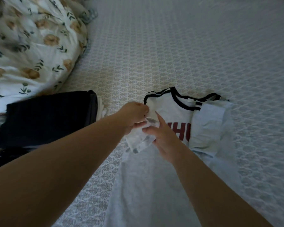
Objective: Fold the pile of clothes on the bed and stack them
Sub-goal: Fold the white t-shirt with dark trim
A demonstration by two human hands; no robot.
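Left hand [134, 114] pinches the white black-trimmed T-shirt's [170, 110] sleeve on the bed [187, 46], folding it inward; right hand [164, 136], fingers straight, steadies the cloth.

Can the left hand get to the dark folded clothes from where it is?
Probably yes. The dark stack lies just left of the left hand, with only bare bedspread between them. But the left fingers are holding the white shirt's sleeve, so they'd need to let go first.

Dim, soft light, dark vignetted corners, wide-angle edge bending, blurred floral duvet [31, 46] upper left.
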